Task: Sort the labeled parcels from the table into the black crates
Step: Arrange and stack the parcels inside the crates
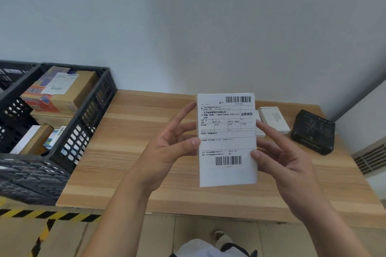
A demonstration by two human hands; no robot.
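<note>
I hold a flat white parcel [227, 142] upright above the wooden table [133, 148], its shipping label with two barcodes facing me. My left hand [173, 148] pinches its left edge between thumb and fingers. My right hand [277, 152] pinches its right edge the same way. A small white box [273, 119] and a black wrapped parcel [313, 131] lie on the table at the right. A black crate [87, 115] stands to the left, holding several cardboard parcels, the top one [62, 89] bearing a label.
A second black crate [12, 73] sits further left, and another lattice crate [29, 181] lies in front of them. Yellow-black hazard tape [41, 215] marks the floor. A white wall rises behind the table; a vent [369, 158] is at the right.
</note>
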